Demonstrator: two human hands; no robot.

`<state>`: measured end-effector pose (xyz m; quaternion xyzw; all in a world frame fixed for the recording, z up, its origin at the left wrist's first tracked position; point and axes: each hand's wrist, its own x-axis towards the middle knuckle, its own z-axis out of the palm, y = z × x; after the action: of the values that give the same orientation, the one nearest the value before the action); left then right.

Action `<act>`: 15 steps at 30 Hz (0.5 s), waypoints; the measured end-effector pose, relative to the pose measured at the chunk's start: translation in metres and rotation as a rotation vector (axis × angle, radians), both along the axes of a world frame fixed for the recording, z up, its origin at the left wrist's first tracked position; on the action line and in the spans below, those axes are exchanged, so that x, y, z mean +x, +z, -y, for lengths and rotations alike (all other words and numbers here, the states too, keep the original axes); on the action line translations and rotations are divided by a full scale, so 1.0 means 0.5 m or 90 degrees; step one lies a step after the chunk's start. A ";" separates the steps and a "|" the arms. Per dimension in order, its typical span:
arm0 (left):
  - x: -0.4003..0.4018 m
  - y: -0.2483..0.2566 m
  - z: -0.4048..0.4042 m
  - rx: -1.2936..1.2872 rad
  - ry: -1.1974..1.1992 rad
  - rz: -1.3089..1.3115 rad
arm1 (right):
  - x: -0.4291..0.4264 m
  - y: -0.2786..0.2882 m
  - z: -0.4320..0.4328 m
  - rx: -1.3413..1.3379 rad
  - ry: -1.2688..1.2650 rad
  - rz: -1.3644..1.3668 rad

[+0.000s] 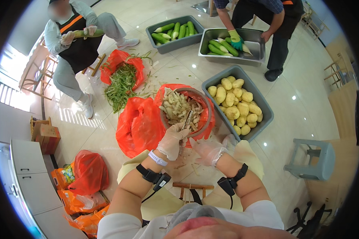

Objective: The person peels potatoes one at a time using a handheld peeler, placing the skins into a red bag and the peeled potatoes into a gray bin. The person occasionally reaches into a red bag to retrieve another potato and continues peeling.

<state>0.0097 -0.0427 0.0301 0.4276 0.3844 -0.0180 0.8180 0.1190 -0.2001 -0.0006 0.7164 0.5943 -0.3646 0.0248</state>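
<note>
My left hand (173, 141), in a clear plastic glove, grips a metal peeler (188, 118) whose blade end points away over a round bin (209, 118). That bin is lined with a red plastic bag and heaped with pale and brown peelings (176, 103). Just right of the bin's near rim, my right hand (208, 151), also gloved, has its fingers apart and nothing visible in it. A grey plastic tub (267, 118) of peeled potatoes (243, 109) stands beyond it to the right. Left of the bin sits a bulging red plastic bag (140, 125).
A seated person (77, 38) holds a long green vegetable (92, 33) near a red bag of green peelings (121, 80). Another person's gloved hand (235, 40) reaches into a steel pan (232, 59). A grey tub (167, 49) holds green vegetables. A plastic stool (312, 159) stands right.
</note>
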 end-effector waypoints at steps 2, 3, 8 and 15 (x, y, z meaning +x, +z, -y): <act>-0.001 -0.006 -0.005 -0.025 -0.008 -0.005 | 0.000 -0.004 0.000 0.005 -0.021 -0.008; -0.001 -0.010 -0.007 -0.029 -0.018 0.032 | 0.000 -0.005 0.001 0.004 -0.027 -0.012; -0.008 -0.024 -0.009 -0.020 -0.001 0.029 | -0.003 0.000 0.001 0.021 -0.026 0.019; -0.005 -0.015 -0.008 -0.012 -0.014 -0.013 | 0.001 0.006 -0.010 -0.028 0.004 0.012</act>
<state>0.0071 -0.0386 0.0227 0.4237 0.3877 -0.0349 0.8179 0.1193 -0.1949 0.0026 0.7174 0.5878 -0.3710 0.0475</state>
